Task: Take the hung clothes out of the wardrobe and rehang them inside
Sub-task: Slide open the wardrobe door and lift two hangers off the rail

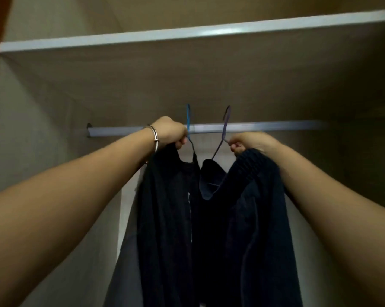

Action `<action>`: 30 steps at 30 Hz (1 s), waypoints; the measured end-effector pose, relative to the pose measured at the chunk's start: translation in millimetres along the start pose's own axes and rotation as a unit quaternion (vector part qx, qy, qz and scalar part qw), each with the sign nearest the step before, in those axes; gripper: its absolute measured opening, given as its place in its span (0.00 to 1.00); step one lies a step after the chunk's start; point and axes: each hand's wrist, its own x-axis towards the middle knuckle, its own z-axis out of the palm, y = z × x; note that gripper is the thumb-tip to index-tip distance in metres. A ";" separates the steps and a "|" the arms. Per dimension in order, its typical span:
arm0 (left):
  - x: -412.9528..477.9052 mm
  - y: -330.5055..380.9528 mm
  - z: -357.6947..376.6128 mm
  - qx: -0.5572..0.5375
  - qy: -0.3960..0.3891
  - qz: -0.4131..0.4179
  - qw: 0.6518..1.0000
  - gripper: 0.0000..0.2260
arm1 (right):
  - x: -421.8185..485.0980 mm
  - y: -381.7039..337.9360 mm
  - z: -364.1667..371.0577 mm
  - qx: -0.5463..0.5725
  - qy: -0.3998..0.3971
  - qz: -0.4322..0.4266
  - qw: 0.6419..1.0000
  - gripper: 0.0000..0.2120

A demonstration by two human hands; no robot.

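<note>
Bangle point(155, 138): a thin metal ring on the wrist just behind the left grip.
Left grip point(171, 135): fingers curled tight, pinching the neck of the blue hanger together with the top of the cloth under it.
Blue hanger point(188, 120): its hook rises just right of the left grip, crosses the rail and tops out above it; I cannot tell whether it is caught on the rail.
Left dark garment point(165, 207): hangs straight down from the left grip, touching the garment beside it.
Rail point(264, 126): a pale metal bar running behind both grips, level with the knuckles.
Purple hanger point(226, 120): between the two grips, hook standing above the rail, wire slanting down into a dark collar.
Right grip point(249, 141): fingers curled, pinching the purple hanger's wire at its left side.
Right dark garment point(260, 196): ribbed knit, bunched under the right grip and draped down from it.
Shelf point(142, 37): white-edged board well above both grips.
</note>
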 end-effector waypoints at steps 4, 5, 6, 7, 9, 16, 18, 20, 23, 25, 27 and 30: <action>-39.8 -14.2 3.6 0.008 -0.040 -0.011 0.999 0.15 | -39.0 38.7 12.4 0.110 -0.083 0.078 0.987 0.15; -50.4 -20.0 6.4 0.024 -0.048 -0.012 0.998 0.16 | -46.8 53.1 17.3 0.107 -0.077 0.091 0.987 0.16; -62.5 -26.5 9.4 0.039 -0.053 -0.013 0.998 0.17 | -54.2 68.1 22.3 0.099 -0.072 0.101 0.987 0.16; -73.3 -34.7 11.9 0.045 -0.057 -0.017 0.997 0.16 | -62.1 82.0 27.0 0.093 -0.068 0.111 0.987 0.16; -96.0 -53.5 15.8 0.027 -0.061 -0.042 0.997 0.13 | -78.8 106.9 33.8 0.107 -0.076 0.136 0.982 0.16; -203.5 -110.5 15.5 0.088 -0.033 -0.151 0.984 0.11 | -148.6 165.0 56.0 0.130 -0.236 0.229 0.936 0.15; -239.8 -114.1 10.1 0.106 -0.018 -0.185 0.977 0.13 | -173.3 176.3 65.7 0.105 -0.299 0.244 0.917 0.16; -275.7 -114.6 -0.1 0.100 0.004 -0.231 0.968 0.11 | -199.4 184.4 77.4 0.082 -0.358 0.244 0.897 0.15; -327.0 -114.8 -26.8 0.111 0.050 -0.303 0.945 0.07 | -237.6 191.8 99.5 0.083 -0.449 0.238 0.857 0.11; -357.8 -113.1 -48.9 0.114 0.083 -0.361 0.922 0.06 | -262.7 193.3 115.8 0.095 -0.505 0.235 0.825 0.08; -387.3 -110.4 -69.4 0.110 0.125 -0.410 0.897 0.07 | -288.4 194.1 133.6 0.106 -0.556 0.232 0.791 0.06; -432.2 -106.0 -90.6 0.105 0.211 -0.450 0.861 0.08 | -327.3 191.5 159.7 0.107 -0.624 0.229 0.739 0.04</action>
